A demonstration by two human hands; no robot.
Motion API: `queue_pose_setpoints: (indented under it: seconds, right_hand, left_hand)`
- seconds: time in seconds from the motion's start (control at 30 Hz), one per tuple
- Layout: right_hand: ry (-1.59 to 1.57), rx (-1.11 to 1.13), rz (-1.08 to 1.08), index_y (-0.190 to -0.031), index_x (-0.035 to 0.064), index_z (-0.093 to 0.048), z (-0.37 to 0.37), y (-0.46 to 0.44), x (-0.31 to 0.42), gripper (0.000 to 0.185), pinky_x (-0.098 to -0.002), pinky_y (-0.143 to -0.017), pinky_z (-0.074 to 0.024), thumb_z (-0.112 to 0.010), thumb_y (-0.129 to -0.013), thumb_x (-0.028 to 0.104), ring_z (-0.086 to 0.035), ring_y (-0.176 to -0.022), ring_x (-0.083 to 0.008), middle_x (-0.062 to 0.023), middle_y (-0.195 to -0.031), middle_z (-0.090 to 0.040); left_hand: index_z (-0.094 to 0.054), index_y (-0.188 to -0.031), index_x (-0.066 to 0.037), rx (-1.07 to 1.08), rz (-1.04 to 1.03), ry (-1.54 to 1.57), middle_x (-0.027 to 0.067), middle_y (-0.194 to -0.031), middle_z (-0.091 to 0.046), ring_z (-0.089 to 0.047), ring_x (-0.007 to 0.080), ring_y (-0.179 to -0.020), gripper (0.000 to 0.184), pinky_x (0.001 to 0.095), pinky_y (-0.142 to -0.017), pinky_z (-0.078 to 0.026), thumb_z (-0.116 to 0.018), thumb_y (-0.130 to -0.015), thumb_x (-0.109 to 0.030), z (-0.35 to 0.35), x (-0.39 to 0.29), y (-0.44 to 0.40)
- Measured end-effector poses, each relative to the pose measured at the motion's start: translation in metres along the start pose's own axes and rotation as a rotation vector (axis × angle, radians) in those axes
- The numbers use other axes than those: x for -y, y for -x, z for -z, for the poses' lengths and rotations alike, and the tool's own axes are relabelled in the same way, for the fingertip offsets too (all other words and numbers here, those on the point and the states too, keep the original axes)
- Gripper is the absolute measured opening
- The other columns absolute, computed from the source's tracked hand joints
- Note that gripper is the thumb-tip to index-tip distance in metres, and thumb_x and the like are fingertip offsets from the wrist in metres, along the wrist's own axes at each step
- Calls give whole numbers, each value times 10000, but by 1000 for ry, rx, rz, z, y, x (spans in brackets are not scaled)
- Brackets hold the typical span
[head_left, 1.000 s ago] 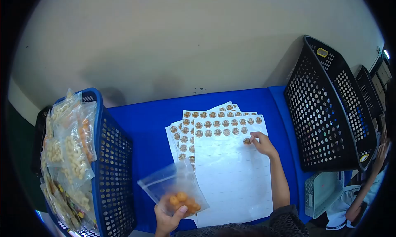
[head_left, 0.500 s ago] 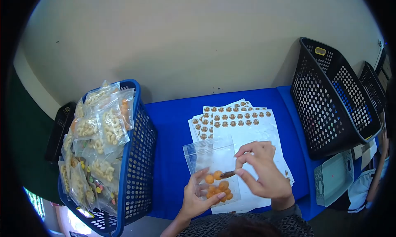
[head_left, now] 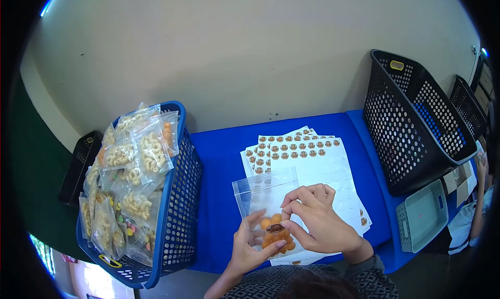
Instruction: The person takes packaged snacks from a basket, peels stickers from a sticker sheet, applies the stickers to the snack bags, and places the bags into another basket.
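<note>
My left hand [head_left: 250, 247] grips the lower left side of a clear zip bag [head_left: 263, 187], thumb across its front. Round orange snack balls [head_left: 284, 246] fill the bag's lower part. A small brown round sticker [head_left: 274, 228] lies against the bag's front, over the balls. Pinched at the sticker's right edge are the thumb and forefinger of my right hand [head_left: 320, 223]. Under the bag, sheets of round brown stickers [head_left: 312, 143] overlap on the blue table; the top sheet has stickers only in its upper rows.
On the left stands a blue basket [head_left: 177, 195] heaped with bagged snacks [head_left: 151, 153]. A tall black basket [head_left: 406, 127] is at the right, with a grey-green tray [head_left: 424, 215] below it. Another person's arm [head_left: 478, 205] shows at the far right edge.
My right hand has moved slightly left and down, bringing the sticker flat against the bag's front. My left hand keeps its grip on the bag. The whole view has shifted slightly.
</note>
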State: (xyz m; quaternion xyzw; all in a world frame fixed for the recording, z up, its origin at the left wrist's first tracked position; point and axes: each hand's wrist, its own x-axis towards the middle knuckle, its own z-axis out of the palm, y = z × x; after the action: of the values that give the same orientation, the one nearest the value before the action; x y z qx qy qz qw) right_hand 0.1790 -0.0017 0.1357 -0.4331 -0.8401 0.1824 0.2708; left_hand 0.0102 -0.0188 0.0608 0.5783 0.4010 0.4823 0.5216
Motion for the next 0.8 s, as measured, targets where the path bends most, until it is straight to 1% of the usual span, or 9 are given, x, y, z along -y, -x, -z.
queue_pose_setpoints:
  seconds: [0.07,0.3,0.37,0.5,0.63,0.7,0.73,0.77,0.8]
  right_hand:
    - [-17,42,0,-785,34,-485,2,1,2,127,-440,-809,-153,-476,-762,159,-289,-967,-246,-77,-974,-402]
    - [0,11,25,-779,36,-489,-3,1,3,121,-430,-809,-153,-487,-754,154,-297,-959,-245,-79,-964,-406]
    - [60,-60,10,-753,90,-514,-6,2,3,74,-368,-807,-157,-540,-723,152,-308,-923,-210,-35,-927,-434]
    - [77,-104,1,-755,92,-510,-12,4,4,76,-369,-794,-170,-548,-709,139,-316,-913,-212,-36,-925,-433]
    - [94,-197,12,-775,82,-500,-20,7,6,113,-367,-775,-185,-562,-686,113,-329,-894,-219,-49,-930,-432]
    - [110,-235,12,-780,77,-497,-27,9,9,123,-368,-769,-187,-564,-680,105,-333,-889,-222,-59,-932,-431]
    - [151,-300,10,-792,55,-489,-31,10,9,145,-372,-774,-207,-564,-694,132,-327,-910,-217,-67,-937,-422]
    - [193,-366,8,-804,34,-481,-34,11,9,179,-376,-778,-226,-564,-708,160,-322,-931,-212,-74,-941,-414]
    - [193,-369,11,-804,34,-481,-39,9,6,179,-376,-778,-226,-564,-708,160,-322,-931,-212,-74,-941,-414]
  left_hand:
    - [-282,-1102,98,-1,0,-18,234,-1050,-424,-549,248,-853,713,271,-636,-494,-719,-613,-180,0,-2,2]
    - [-291,-1097,99,-12,-23,-52,227,-1035,-434,-546,246,-853,707,272,-640,-489,-718,-615,-193,-1,-2,5]
    - [-293,-1096,98,-11,-28,-52,226,-1034,-434,-546,246,-854,701,272,-640,-489,-716,-618,-191,-3,-6,6]
    - [-305,-1087,98,-2,-52,-92,226,-1031,-436,-546,244,-854,670,274,-640,-490,-707,-629,-180,-2,-4,7]
    - [-315,-1081,97,-23,-32,-106,225,-1031,-438,-546,238,-854,648,278,-642,-490,-702,-635,-171,-4,-10,10]
    - [-320,-1075,93,-40,-54,-178,220,-1030,-440,-548,235,-846,630,283,-651,-491,-697,-639,-160,-3,-11,11]
    - [-320,-1075,93,-41,-58,-179,220,-1030,-440,-548,235,-846,630,283,-651,-491,-697,-639,-160,-4,-12,11]
    - [-328,-1066,86,-69,-51,-131,211,-1025,-442,-543,232,-856,588,283,-663,-488,-680,-657,-150,-5,-12,12]
    - [-337,-1056,79,-96,-43,-83,202,-1019,-444,-538,229,-867,547,283,-675,-485,-662,-675,-139,-5,-12,12]
